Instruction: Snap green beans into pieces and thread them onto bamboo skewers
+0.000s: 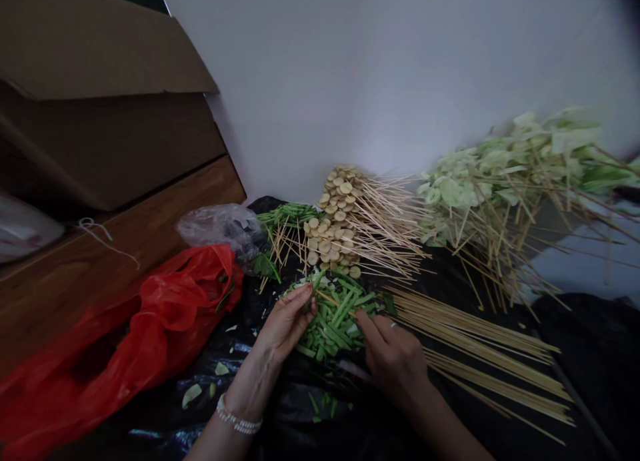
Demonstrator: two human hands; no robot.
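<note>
My left hand (294, 318) pinches a short piece of green bean (319, 279) between thumb and fingers. Across from it, my right hand (393, 351) is closed on a thin wooden skewer (327, 298), whose tip reaches the bean at my left fingers. Beneath both hands lies a pile of cut green beans (337, 328) on black plastic. To the right of my right hand, loose bare skewers (480, 334) lie in a spread bundle. A bracelet circles my left wrist.
Skewered pale round slices (333, 238) are stacked by the wall, with skewered greens (290, 214) beside them. Skewered cabbage leaves (500, 168) pile up at right. A red plastic bag (165, 314), a clear bag (220, 228) and a cardboard box (110, 141) are on the left.
</note>
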